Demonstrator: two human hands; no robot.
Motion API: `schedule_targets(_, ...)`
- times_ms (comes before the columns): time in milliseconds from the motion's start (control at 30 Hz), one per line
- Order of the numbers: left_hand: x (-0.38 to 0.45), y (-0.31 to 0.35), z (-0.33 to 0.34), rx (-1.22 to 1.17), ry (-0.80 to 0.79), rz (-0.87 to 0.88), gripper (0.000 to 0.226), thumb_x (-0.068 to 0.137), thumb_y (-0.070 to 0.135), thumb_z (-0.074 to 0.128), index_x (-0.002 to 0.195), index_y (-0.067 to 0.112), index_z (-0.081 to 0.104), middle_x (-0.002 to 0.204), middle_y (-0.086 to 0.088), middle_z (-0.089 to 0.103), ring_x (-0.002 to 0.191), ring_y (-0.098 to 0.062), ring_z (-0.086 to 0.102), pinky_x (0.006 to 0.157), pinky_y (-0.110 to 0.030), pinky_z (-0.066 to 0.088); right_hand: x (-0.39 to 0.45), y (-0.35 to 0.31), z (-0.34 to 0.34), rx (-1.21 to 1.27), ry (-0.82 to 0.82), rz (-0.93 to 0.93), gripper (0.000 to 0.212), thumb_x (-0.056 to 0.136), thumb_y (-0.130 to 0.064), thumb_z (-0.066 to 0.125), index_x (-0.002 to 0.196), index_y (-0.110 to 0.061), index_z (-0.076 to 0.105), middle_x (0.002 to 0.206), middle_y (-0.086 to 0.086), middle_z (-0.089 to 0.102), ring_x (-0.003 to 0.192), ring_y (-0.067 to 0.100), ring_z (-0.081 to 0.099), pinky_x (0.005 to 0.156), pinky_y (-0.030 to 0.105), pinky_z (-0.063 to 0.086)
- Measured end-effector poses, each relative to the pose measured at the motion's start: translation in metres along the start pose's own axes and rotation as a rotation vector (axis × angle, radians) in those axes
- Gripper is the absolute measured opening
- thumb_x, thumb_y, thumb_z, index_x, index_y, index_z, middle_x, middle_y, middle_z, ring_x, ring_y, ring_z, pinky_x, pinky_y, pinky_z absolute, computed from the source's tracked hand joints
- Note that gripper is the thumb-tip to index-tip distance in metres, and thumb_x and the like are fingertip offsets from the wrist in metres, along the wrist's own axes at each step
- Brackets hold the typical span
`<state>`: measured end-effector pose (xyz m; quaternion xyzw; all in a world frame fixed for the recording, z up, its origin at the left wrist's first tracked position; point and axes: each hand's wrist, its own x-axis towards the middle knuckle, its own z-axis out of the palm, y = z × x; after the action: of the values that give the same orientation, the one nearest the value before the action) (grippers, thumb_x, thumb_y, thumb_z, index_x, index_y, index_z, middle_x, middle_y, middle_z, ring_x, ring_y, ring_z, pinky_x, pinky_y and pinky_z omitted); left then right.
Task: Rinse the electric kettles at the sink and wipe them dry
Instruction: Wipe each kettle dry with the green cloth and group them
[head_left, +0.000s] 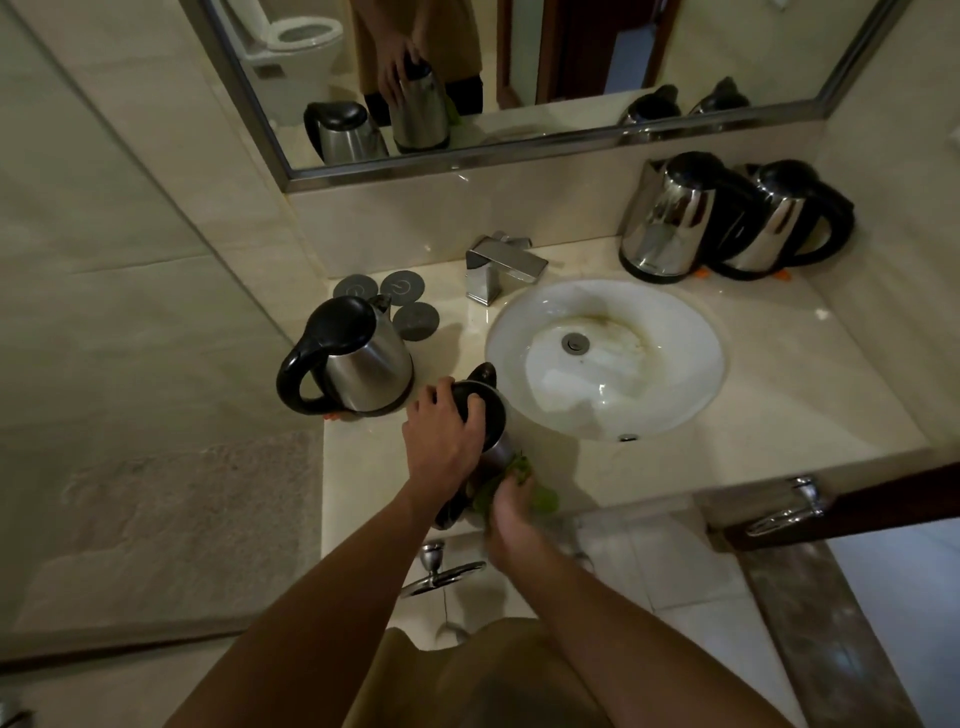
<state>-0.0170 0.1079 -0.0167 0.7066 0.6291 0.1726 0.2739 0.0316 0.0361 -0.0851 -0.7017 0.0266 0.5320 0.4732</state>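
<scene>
Pale marble counter (779, 364), round white sink (691, 332) sunk in its middle, chrome faucet (501, 267) behind. At left stands one steel kettle (358, 358) beside three grey round coasters (402, 304). Far right corner: two more kettles (727, 223) touching, side by side.

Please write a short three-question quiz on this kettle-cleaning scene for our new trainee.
1. How many kettles stand on the counter right of the sink?
2. True or false: the left hand rests on the lid of the held kettle.
3. What does the right hand press against that kettle? A) a green cloth B) a white sponge C) a brush

Key
1. Two: the nearer right kettle and the far right kettle.
2. True.
3. A, the green cloth.
</scene>
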Motion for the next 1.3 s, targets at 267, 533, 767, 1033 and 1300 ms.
schedule_targets(267, 0.001, -0.002, 0.001, 0.005, -0.015, -0.002, 0.058, 0.088, 0.05, 0.032, 0.131, 0.015, 0.048, 0.125, -0.012, 0.053, 0.112, -0.03, 0.049, 0.097, -0.05, 0.045, -0.051, 0.008, 0.023, 0.135, 0.018, -0.134, 0.049, 0.108, -0.028, 0.032, 0.155, -0.017, 0.022, 0.153, 0.013, 0.039, 0.133, 0.033, 0.048, 0.091, 0.028, 0.044)
schedule_targets(533, 0.004, -0.004, 0.004, 0.027, -0.001, -0.008, 0.055, 0.089, 0.051, 0.033, 0.129, 0.016, 0.048, 0.122, -0.011, 0.054, 0.11, -0.03, 0.049, 0.094, -0.05, 0.046, -0.001, -0.056, -0.008, -0.089, -0.005, -0.37, 0.043, 0.107, -0.018, 0.031, 0.147, -0.028, 0.042, 0.151, 0.011, 0.036, 0.13, 0.03, 0.045, 0.107, 0.044, 0.043)
schedule_targets(767, 0.003, -0.004, 0.003, 0.089, -0.024, 0.035, 0.059, 0.089, 0.054, 0.035, 0.132, 0.014, 0.046, 0.125, -0.011, 0.051, 0.111, -0.029, 0.048, 0.095, -0.05, 0.046, -0.001, -0.048, -0.02, -0.177, -0.123, -0.35, 0.044, 0.109, -0.027, 0.026, 0.152, -0.034, 0.03, 0.154, 0.006, 0.031, 0.137, 0.029, 0.039, 0.109, 0.043, 0.038)
schedule_targets(1033, 0.013, -0.01, -0.007, 0.229, -0.145, 0.244, 0.075, 0.081, 0.063, 0.03, 0.133, 0.011, 0.045, 0.126, -0.011, 0.051, 0.11, -0.03, 0.049, 0.094, -0.042, 0.044, 0.016, -0.051, -0.054, -0.367, 0.021, -0.274, 0.055, 0.098, -0.012, 0.054, 0.147, -0.019, 0.032, 0.122, 0.006, 0.055, 0.116, 0.032, 0.057, 0.102, 0.047, 0.048)
schedule_targets(1300, 0.036, -0.023, -0.028, 0.386, -0.373, 0.603, 0.081, 0.086, 0.064, 0.03, 0.146, 0.01, 0.036, 0.142, -0.013, 0.047, 0.124, -0.028, 0.046, 0.1, -0.04, 0.045, 0.027, -0.063, -0.079, -0.591, -0.066, -0.467, 0.029, 0.073, 0.002, 0.075, 0.1, -0.009, 0.074, 0.099, 0.005, 0.064, 0.091, 0.023, 0.06, 0.081, 0.025, 0.048)
